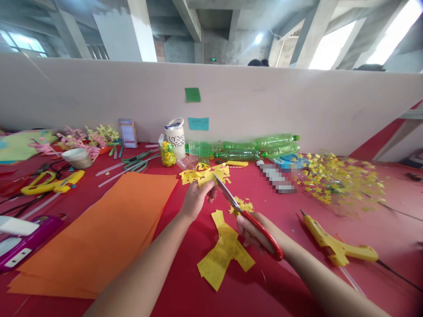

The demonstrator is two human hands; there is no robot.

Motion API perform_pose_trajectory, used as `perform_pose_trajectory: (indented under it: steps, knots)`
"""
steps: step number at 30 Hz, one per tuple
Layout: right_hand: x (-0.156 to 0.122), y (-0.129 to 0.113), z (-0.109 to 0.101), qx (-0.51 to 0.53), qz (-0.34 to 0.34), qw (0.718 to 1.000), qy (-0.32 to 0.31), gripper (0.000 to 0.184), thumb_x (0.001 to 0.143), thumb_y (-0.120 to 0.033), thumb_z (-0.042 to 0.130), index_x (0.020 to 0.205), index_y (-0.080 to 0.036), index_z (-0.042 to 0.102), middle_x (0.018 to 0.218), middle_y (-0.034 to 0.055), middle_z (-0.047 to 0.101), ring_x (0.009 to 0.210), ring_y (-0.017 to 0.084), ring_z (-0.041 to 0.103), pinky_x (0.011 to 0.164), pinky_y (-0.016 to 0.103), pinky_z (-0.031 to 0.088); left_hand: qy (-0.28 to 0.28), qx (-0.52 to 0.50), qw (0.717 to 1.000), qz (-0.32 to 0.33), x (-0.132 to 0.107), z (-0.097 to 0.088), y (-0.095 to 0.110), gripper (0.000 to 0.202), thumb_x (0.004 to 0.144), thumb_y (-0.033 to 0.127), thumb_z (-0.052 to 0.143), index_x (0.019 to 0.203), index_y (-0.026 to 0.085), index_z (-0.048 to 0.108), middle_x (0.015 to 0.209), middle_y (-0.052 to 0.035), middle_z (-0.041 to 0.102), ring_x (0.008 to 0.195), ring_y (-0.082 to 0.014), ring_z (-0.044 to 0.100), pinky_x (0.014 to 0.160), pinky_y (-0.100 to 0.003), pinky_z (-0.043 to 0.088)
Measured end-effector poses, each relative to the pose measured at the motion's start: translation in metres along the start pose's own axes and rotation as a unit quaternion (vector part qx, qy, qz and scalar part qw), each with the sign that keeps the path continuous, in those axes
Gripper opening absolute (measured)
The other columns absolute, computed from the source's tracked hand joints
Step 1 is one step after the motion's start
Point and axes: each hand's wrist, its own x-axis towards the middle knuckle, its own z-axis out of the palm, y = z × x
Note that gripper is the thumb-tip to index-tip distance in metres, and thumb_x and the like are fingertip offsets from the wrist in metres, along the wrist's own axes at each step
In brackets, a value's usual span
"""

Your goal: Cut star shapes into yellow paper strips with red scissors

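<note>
My left hand pinches a piece of yellow paper at the middle of the table. Red-handled scissors are gripped in my right hand, their blades pointing up and left, with the tips at the paper's right edge. Behind the paper lie yellow paper scraps. A small pile of cut yellow stars sits beside the scissor blades, partly hidden by them. Nearer to me, yellow paper strips with faint drawn outlines lie across one another.
Orange sheets lie at left. A yellow glue gun and a spray of yellow stars are at right. Green plastic bottles, a white tumbler and a yellow-handled cutter line the back. A purple device sits far left.
</note>
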Motion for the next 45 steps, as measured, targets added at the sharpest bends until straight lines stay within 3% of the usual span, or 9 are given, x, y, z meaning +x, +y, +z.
perform_pose_trajectory:
  steps: [15, 25, 33, 38, 45]
  knots:
    - [-0.004, -0.013, 0.002, -0.029, 0.008, 0.999, 0.019, 0.049, 0.085, -0.063, 0.046, 0.064, -0.019, 0.046, 0.036, -0.0081, 0.040, 0.029, 0.008, 0.041, 0.040, 0.022, 0.041, 0.001, -0.022, 1.000, -0.012, 0.000, 0.000, -0.002, 0.027, 0.082, 0.032, 0.056, 0.061, 0.015, 0.058, 0.053, 0.0010, 0.055, 0.047, -0.0093, 0.048, 0.047, -0.023, 0.036]
    - [-0.001, -0.009, 0.001, -0.030, 0.018, 0.999, 0.032, 0.055, 0.078, -0.071, 0.048, 0.061, -0.019, 0.044, 0.037, -0.0073, 0.042, 0.027, 0.007, 0.041, 0.031, 0.018, 0.030, 0.026, -0.056, 0.998, -0.026, 0.001, -0.001, -0.002, 0.023, 0.080, 0.030, 0.059, 0.063, 0.015, 0.059, 0.053, 0.0010, 0.057, 0.047, -0.0089, 0.049, 0.045, -0.021, 0.036]
    - [0.001, -0.007, 0.001, -0.030, 0.029, 0.998, 0.037, 0.055, 0.078, -0.071, 0.050, 0.060, -0.019, 0.043, 0.036, -0.0074, 0.040, 0.026, 0.007, 0.041, 0.030, 0.018, 0.030, 0.075, -0.086, 0.993, -0.039, 0.004, -0.004, 0.001, 0.025, 0.079, 0.030, 0.061, 0.061, 0.013, 0.059, 0.048, 0.0013, 0.055, 0.043, -0.0072, 0.047, 0.044, -0.020, 0.035]
    - [0.001, -0.006, 0.005, -0.006, 0.020, 0.999, 0.046, 0.052, 0.079, -0.066, 0.054, 0.059, -0.019, 0.041, 0.038, -0.0080, 0.040, 0.027, 0.007, 0.042, 0.031, 0.018, 0.032, 0.026, -0.089, 0.994, -0.051, 0.003, -0.001, 0.000, 0.022, 0.079, 0.032, 0.062, 0.068, 0.013, 0.061, 0.055, 0.0003, 0.059, 0.047, -0.0078, 0.051, 0.047, -0.020, 0.038]
    - [0.002, -0.004, 0.005, -0.041, 0.032, 0.998, 0.039, 0.049, 0.080, -0.061, 0.056, 0.058, -0.019, 0.043, 0.037, -0.0064, 0.042, 0.027, 0.008, 0.043, 0.031, 0.018, 0.031, 0.059, -0.098, 0.993, -0.015, 0.004, -0.004, 0.000, 0.015, 0.079, 0.029, 0.061, 0.074, 0.015, 0.060, 0.058, 0.0017, 0.059, 0.050, -0.0085, 0.052, 0.051, -0.022, 0.042]
